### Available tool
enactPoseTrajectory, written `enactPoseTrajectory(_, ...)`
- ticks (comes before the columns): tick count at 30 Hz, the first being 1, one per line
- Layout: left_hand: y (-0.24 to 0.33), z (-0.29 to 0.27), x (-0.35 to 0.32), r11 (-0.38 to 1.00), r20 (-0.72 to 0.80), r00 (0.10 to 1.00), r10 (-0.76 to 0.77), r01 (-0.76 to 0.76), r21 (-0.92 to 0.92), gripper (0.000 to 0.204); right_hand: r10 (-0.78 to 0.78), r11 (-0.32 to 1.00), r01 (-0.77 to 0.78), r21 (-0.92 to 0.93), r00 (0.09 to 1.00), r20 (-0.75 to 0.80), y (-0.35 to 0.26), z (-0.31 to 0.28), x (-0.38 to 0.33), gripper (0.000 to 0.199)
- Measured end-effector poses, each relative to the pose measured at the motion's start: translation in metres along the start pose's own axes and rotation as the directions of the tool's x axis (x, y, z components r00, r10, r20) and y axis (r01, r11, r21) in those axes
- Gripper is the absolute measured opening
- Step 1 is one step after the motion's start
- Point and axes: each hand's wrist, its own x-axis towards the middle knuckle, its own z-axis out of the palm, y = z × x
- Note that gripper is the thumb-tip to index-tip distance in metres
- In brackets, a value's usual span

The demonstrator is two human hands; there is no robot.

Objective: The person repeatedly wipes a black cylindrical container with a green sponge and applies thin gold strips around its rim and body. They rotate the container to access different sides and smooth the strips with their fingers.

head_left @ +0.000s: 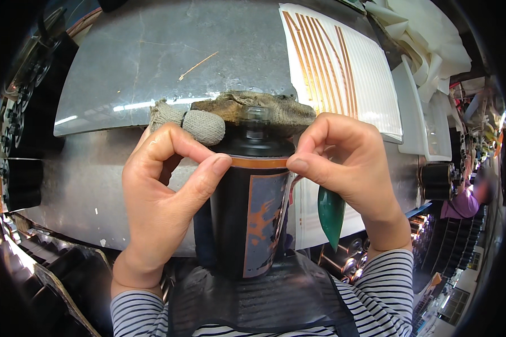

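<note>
A narrow copper-coloured strip [258, 162] lies across the upper edge of a black cylindrical canister [230, 213] with a dark narrower top. My left hand [166, 180] pinches the strip's left end between thumb and forefinger; my right hand [346, 165] pinches the right end the same way. A pointed green blade [330, 216] hangs below my right hand, its upper part hidden by the fingers. Behind my left hand is a grey knitted bundle [204, 127] tied with a dark band; whether my fingers touch it is hidden. The canister's side bears a blue-grey and copper picture panel [262, 222].
Beyond the canister, a dirty folded cloth [287, 109] lies at the edge of a grey worktop [152, 56]. A white sheet [371, 84] with copper strips is at the right, beside a white tray [436, 123]. Black canisters [22, 182] stand left; a person in purple [464, 202] is far right.
</note>
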Motion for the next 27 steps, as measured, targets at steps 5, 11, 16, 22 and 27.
enactPoseTrajectory(5,0.001,0.001,0.001,1.0,0.014,1.0,0.012,-0.012,-0.011,0.016,0.005,0.999,-0.005,-0.032,1.0,0.003,-0.002,0.0,0.001,0.016)
enactPoseTrajectory(11,0.001,0.0,0.003,0.997,0.05,0.999,0.01,-0.006,-0.071,0.015,-0.006,0.998,0.007,-0.07,1.0,0.011,-0.002,-0.001,0.001,0.016)
enactPoseTrajectory(16,-0.002,-0.004,0.003,0.999,0.094,0.995,0.024,-0.02,-0.045,0.014,-0.01,0.997,0.011,-0.076,1.0,0.006,-0.003,-0.001,0.002,0.017)
enactPoseTrajectory(22,-0.005,0.009,0.005,0.932,0.027,1.0,0.012,-0.002,-0.363,0.034,0.03,0.994,-0.032,-0.101,0.999,-0.016,-0.008,0.001,0.002,0.021)
enactPoseTrajectory(27,-0.021,0.016,0.002,0.876,0.043,0.998,0.039,-0.013,-0.482,0.036,-0.005,0.989,0.001,-0.151,1.0,-0.023,-0.007,0.003,0.002,0.022)
